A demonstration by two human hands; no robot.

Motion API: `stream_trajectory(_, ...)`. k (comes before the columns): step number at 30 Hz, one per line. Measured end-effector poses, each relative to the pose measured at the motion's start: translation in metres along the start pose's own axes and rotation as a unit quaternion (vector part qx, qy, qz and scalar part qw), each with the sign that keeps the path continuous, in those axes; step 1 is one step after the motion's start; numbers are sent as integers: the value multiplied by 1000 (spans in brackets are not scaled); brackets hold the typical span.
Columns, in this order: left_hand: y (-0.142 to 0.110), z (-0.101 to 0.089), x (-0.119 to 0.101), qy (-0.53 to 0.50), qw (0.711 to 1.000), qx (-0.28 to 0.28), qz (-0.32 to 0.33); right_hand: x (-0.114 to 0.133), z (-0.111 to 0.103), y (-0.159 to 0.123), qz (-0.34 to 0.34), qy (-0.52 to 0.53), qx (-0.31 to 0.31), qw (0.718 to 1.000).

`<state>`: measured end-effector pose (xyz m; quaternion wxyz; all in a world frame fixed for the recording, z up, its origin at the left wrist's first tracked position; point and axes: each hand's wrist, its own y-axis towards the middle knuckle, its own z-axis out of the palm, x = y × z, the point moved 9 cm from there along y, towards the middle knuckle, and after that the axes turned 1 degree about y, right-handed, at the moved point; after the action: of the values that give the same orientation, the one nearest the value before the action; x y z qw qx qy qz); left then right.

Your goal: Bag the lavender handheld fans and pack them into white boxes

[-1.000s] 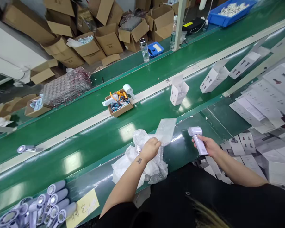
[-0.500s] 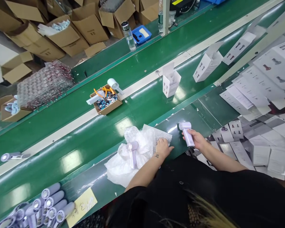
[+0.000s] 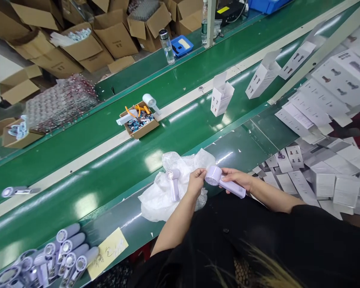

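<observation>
A lilac handheld fan point(image 3: 233, 188) is in my right hand point(image 3: 235, 176), whose fingers wrap the upper handle just below the round head. The fan is tilted, its head toward the left and its handle end toward the lower right. My left hand point(image 3: 195, 182) pinches at the left rim of the fan head, thumb and fingers closed; the exact contact is partly hidden. Beside my left forearm, a second lilac handheld fan point(image 3: 174, 190) lies on crumpled white bubble wrap bags point(image 3: 156, 204) on the bench ledge.
Several lilac fans point(image 3: 73, 242) lie piled at lower left by a yellow handwritten note point(image 3: 110, 250). White printed boxes point(image 3: 221, 98) stand on the green conveyor point(image 3: 180, 124). A small carton point(image 3: 144, 130) holds parts and orange-handled pliers. Flat boxes point(image 3: 326, 168) are stacked at right.
My right hand has brought the fan leftward and turned it from upright to tilted. My left hand has left the bubble wrap and come to the fan head.
</observation>
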<state>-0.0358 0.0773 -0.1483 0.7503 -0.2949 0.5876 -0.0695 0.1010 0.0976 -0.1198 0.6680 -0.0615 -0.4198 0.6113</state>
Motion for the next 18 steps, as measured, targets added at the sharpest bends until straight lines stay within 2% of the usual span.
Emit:
stream_trajectory(2, -13, -14, -9, -21, 999, -11, 29, -6, -1, -3, 2, -20, -59, 998)
stream_trajectory(4, -28, -20, -17, 10, 997, 12, 71, -14, -1, -11, 2, -23, -108, 994)
stream_trajectory(9, -63, -10, -29, 194, 960, 108, 171, -31, 13, -28, -43, -4, -173, 984)
stream_trajectory(11, -67, -6, -32, 226, 951, 104, 184, -33, 19, -32, -59, -15, -195, 979)
stream_trajectory(13, -68, -2, -39, 262, 943, 63, 197, -30, 21, -35, -65, -31, -213, 974)
stream_trajectory(15, -73, 12, -52, 342, 906, 36, 245, -24, 20, -40, -64, -36, -213, 974)
stream_trajectory(16, -78, 27, -57, 397, 871, 52, 284, -21, 19, -42, -63, -34, -207, 976)
stream_trajectory(18, -93, 63, -57, 495, 778, 140, 361, -17, 11, -46, -62, -37, -197, 978)
